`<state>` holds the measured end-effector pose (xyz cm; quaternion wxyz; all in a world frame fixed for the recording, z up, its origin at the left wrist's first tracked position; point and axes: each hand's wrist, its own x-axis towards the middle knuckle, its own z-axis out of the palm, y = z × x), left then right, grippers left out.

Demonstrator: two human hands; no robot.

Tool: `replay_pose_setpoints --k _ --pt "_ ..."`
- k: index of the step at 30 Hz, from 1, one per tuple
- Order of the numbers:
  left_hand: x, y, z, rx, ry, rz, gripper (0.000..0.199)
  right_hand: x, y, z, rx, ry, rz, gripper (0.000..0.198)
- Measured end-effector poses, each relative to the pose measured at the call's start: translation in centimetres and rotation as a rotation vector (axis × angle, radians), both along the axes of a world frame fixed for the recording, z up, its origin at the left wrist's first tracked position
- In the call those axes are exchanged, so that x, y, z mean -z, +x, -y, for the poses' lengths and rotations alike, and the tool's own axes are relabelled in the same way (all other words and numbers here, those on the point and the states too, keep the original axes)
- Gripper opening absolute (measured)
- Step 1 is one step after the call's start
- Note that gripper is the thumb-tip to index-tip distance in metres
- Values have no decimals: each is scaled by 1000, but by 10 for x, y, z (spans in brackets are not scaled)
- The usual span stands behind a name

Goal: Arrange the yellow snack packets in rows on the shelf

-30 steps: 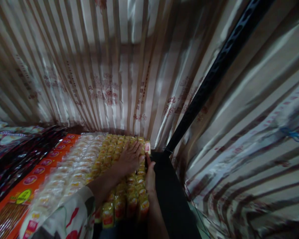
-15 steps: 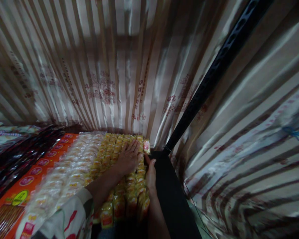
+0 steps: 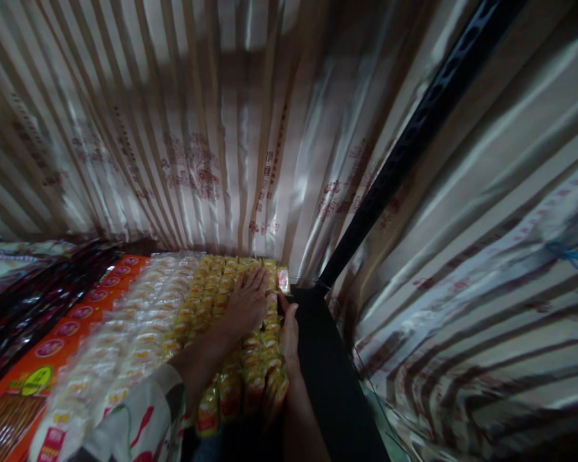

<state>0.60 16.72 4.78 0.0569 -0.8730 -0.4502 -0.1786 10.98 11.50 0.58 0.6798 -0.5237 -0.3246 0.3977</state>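
Note:
Rows of small yellow wrapped snack packets (image 3: 207,292) stand close together on a dark shelf. My left hand (image 3: 249,300) lies flat on top of the right-hand rows, its fingers stretched out toward the back. Against the right side of the outermost row rests my right hand (image 3: 289,337), upright, with the thumb and a finger pointing away from me; its other fingers are partly hidden. A single packet with a pink-and-white face (image 3: 283,280) sits at the back right corner, just beyond my right fingertips.
To the left run rows of clear-wrapped white packets (image 3: 144,333), an orange box (image 3: 52,346) and dark shiny packs (image 3: 43,289). Black shelf surface (image 3: 332,372) extends on the right, where a black perforated post (image 3: 390,167) rises. Printed striped sheeting (image 3: 212,128) hangs behind.
The view has shifted very slightly. Both hands keep nearly the same places on the yellow packets.

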Motion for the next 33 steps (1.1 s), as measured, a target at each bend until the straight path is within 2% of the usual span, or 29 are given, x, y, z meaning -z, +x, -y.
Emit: replay_pose_setpoints --k 3,6,11,14,17,20,23,25,27,30,32,33 --pt "-2 -1 2 -5 6 -9 53 -1 1 -1 25 -1 -31 68" --pt "-6 -3 4 0 4 -31 54 2 1 -4 60 12 -171 58" --pt "-12 -2 3 3 -47 -64 53 3 3 -8 104 169 -386 41" --pt "-15 1 -1 -5 -142 -64 53 1 9 -5 54 218 -463 38" --pt "-24 0 -1 -10 -224 -55 50 -1 17 0 26 229 -521 34" --pt "-37 -7 10 2 -181 -24 48 -6 20 6 80 235 -529 29" --pt "-49 -17 41 90 -103 14 47 -15 21 14 157 184 -457 30" --pt "-54 -22 73 173 -64 45 45 -20 22 23 191 119 -363 34" --pt "-52 -27 110 239 -32 79 43 -21 25 35 156 42 -233 38" --pt "-33 -33 161 377 86 121 41 -17 27 55 44 -60 -15 37" --pt "-14 -36 183 458 186 76 37 -11 27 65 2 -72 72 37" --pt "-4 -38 188 446 216 51 37 -8 26 69 -18 -66 87 39"
